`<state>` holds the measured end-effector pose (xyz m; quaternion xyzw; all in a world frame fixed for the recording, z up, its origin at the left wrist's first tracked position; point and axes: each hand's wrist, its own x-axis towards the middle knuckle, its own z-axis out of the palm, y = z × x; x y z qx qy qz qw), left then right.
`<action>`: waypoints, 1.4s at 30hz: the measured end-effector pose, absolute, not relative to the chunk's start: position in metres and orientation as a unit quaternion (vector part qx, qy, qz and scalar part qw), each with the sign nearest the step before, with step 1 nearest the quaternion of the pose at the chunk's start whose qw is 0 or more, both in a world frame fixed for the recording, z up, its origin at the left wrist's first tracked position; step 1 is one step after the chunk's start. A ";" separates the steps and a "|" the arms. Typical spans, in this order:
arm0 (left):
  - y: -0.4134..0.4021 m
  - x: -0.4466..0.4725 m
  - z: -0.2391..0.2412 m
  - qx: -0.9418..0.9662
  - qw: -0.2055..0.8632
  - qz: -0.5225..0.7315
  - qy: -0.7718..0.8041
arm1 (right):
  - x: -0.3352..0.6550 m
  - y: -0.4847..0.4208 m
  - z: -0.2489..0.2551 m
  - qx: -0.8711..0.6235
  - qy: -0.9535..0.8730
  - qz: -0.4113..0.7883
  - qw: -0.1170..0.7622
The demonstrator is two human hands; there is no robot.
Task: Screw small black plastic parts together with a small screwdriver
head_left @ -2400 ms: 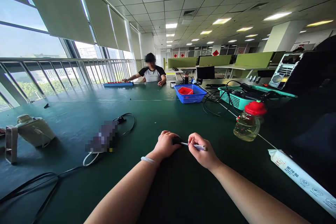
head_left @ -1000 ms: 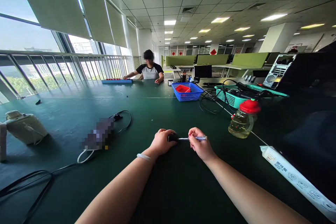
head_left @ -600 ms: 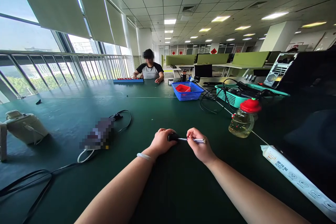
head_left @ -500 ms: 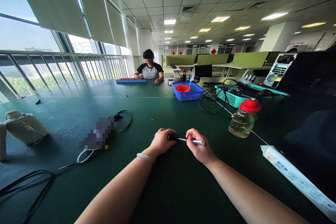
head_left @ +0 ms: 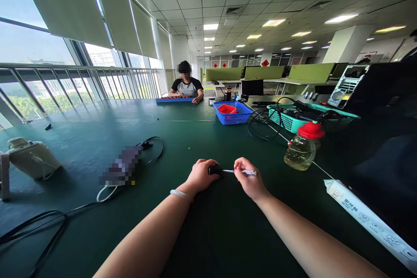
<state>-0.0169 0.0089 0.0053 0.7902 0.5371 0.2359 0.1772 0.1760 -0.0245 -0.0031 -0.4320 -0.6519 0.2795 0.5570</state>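
Left hand wraps black object, right hand pinches slim tool aimed leftward at it; contact unclear, best hold tool in line, object braced.

A small, rounded black object is held in the left hand, by which its left side is covered; its exact kind cannot be told. Just to the right of the black object, a slim, screwdriver-like tool is gripped in the right hand. It is held almost level, its thin metal shaft directed at the black object's right edge, its pale, shiny handle farther off.
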 end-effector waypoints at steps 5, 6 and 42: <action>0.009 -0.017 0.006 0.790 0.177 0.235 0.537 | 0.177 -0.024 -0.003 -0.422 -0.658 0.284 0.556; 0.009 -0.017 0.005 0.791 0.177 0.236 0.536 | 0.177 -0.025 -0.003 -0.416 -0.666 0.280 0.553; 0.009 -0.017 0.003 0.805 0.156 0.227 0.526 | 0.169 -0.033 -0.003 -0.454 -0.729 0.089 0.505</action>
